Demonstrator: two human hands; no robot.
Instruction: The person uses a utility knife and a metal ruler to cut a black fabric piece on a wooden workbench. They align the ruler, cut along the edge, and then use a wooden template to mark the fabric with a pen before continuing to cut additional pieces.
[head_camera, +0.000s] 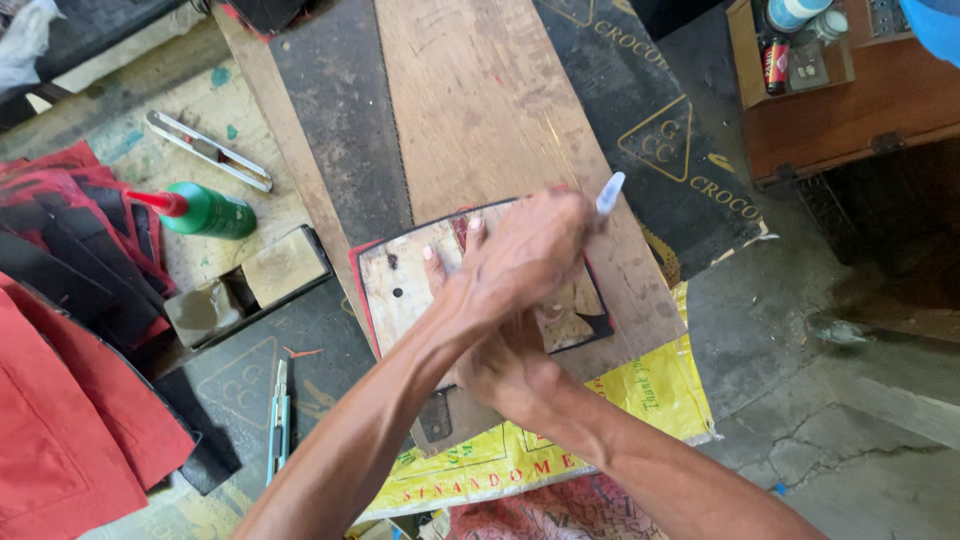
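At the centre of the frame the two forearms crossed. One arm came in from the lower left, and its hand (525, 250) lay on top, curled closed around a slim white pen-like tool (609, 194) whose tip stuck out toward the upper right; which of the person's hands this was could not be told for certain, though it looked like the left hand. The other hand (470, 300), from the lower right, lay mostly hidden beneath, its fingers (432, 262) spread flat on a worn, pale rectangular card with dark edges (395, 285), pressing it down on a long wooden plank (480, 100). At left lay a green plastic bottle with a red nozzle (205, 210), a metal ruler-like strip (208, 150), red fabric pieces (60, 440) and a blue-handled utility knife (279, 420). A yellow printed sack (650, 390) showed below the plank.
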